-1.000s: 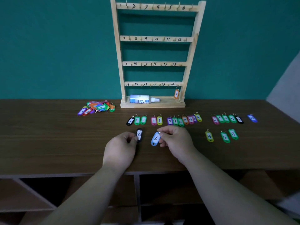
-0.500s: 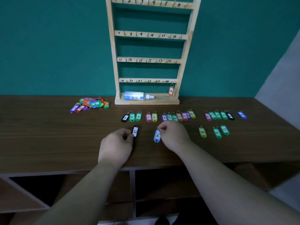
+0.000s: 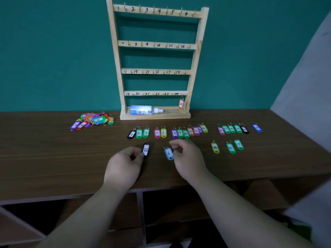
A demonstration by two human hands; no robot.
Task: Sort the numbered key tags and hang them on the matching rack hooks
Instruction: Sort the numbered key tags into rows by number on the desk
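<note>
Single head cam, looks fwd/down, close over table, facing rack.

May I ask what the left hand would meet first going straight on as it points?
Probably the pink 5 tag, struck by the black 22 tag the left hand holds; depth is unclear.

Tags lie on table before rack

One wooden rack, one spray bottle, one hung orange tag, one heap of tags.
</note>
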